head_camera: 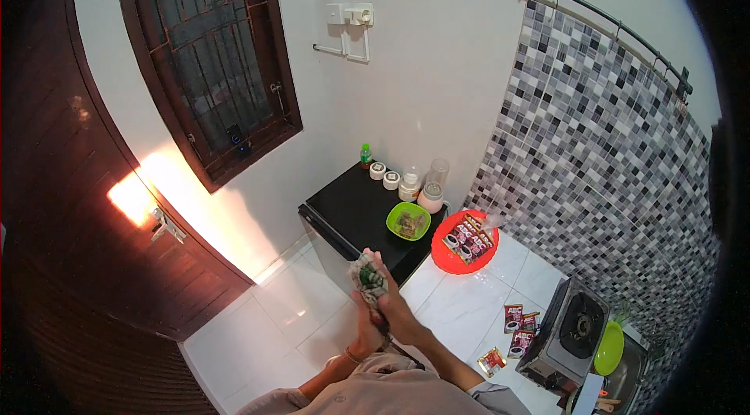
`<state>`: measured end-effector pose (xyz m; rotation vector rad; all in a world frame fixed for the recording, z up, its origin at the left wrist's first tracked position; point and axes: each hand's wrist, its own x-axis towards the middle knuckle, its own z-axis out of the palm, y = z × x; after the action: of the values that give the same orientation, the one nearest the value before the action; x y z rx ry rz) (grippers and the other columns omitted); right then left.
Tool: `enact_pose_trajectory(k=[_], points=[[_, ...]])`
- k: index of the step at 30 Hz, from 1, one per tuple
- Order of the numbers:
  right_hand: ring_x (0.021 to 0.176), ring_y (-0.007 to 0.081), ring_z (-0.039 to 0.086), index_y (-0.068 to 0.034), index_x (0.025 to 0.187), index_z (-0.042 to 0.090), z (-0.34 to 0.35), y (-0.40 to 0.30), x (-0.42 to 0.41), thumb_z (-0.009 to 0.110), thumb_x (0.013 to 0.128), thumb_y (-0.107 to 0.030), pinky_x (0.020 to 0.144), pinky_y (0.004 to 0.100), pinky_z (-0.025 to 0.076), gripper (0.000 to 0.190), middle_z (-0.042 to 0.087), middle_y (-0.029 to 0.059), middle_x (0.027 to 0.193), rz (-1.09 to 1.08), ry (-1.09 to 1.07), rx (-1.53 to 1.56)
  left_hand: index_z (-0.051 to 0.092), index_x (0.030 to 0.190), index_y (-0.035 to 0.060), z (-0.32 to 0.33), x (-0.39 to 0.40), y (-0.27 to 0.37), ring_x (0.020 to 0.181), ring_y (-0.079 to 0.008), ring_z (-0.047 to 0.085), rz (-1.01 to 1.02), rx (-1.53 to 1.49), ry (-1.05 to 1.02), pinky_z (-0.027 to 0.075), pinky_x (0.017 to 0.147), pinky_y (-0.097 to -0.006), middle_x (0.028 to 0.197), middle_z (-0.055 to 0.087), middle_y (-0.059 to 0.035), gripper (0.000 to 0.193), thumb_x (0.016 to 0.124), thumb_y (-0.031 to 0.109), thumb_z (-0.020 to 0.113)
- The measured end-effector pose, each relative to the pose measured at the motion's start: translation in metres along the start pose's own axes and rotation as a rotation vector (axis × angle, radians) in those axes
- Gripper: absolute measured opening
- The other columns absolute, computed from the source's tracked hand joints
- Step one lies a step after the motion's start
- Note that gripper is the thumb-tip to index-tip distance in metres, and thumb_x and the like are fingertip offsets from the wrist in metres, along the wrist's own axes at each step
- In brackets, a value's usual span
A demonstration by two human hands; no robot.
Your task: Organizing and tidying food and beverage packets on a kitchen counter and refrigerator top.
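In front of my body, over the floor by the corner of a small black-topped fridge, both my hands are closed around a bunched, patterned cloth [370,275]. The cloth looks whitish and dark green, with a brownish part lower down between the palms. My left hand [367,328] presses against its lower left side. My right hand [398,306] lies along its right side, fingers pointing up towards the fridge top. Part of the cloth is hidden by the hands.
A green bowl [408,221], white jars [391,180], a small bottle [366,156] and a blender [432,195] stand on the fridge [343,204]. The tiled counter [463,303] holds a red plate [448,262] with coffee sachets, several loose sachets [521,343] and a gas stove [562,339].
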<state>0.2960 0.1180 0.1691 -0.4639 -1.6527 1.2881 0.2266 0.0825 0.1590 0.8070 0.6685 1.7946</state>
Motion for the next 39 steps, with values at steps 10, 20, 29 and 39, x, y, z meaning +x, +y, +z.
enact_pose_trajectory(k=[10, 20, 29, 39], points=[[0.160, 0.0399, 0.004, 0.000, 0.165, 0.017, 0.012, -0.028, -0.022, 0.031, 0.109, -0.053, 0.126, 0.0594, 0.003, 0.078, 0.011, 0.0203, 0.173, -0.197, -0.174, -0.728, 0.007, 0.168, 0.0123, 0.002, 0.029, 0.023, 0.161, -0.0200, 0.003, -0.138, 0.047, -0.135, 0.009, 0.127, -0.0391, 0.176, 0.004, -0.0079, 0.101, 0.097, 0.083, 0.018], [0.161, 0.0341, -0.004, -0.004, 0.166, -0.002, -0.020, -0.014, -0.005, 0.027, 0.109, -0.058, 0.128, 0.0488, 0.001, 0.083, -0.006, 0.0161, 0.175, -0.013, -0.042, -0.209, 0.005, 0.168, 0.0120, 0.029, 0.018, 0.022, 0.161, -0.0195, 0.002, -0.036, -0.117, -0.194, 0.007, 0.128, -0.0385, 0.176, 0.002, -0.0078, 0.100, 0.097, 0.082, 0.017], [0.160, 0.0434, 0.000, 0.002, 0.165, -0.001, 0.001, -0.013, -0.025, 0.027, 0.106, -0.065, 0.127, 0.0546, 0.000, 0.093, -0.002, 0.0287, 0.171, -0.066, -0.053, -0.464, -0.001, 0.168, 0.0159, -0.008, 0.041, 0.006, 0.159, -0.0117, 0.009, -0.222, -0.181, -0.109, 0.017, 0.124, -0.0316, 0.176, -0.002, 0.0042, 0.109, 0.093, 0.084, 0.038], [0.161, 0.0294, -0.009, -0.004, 0.165, -0.007, -0.024, 0.003, 0.006, 0.031, 0.100, -0.077, 0.128, 0.0470, 0.000, 0.106, -0.016, 0.0159, 0.173, 0.072, -0.019, 0.300, 0.003, 0.168, 0.0095, -0.025, 0.001, -0.045, 0.159, -0.0212, 0.011, -0.061, -0.100, -0.206, 0.011, 0.129, -0.0393, 0.175, 0.004, -0.0057, 0.088, 0.107, 0.065, 0.034]])
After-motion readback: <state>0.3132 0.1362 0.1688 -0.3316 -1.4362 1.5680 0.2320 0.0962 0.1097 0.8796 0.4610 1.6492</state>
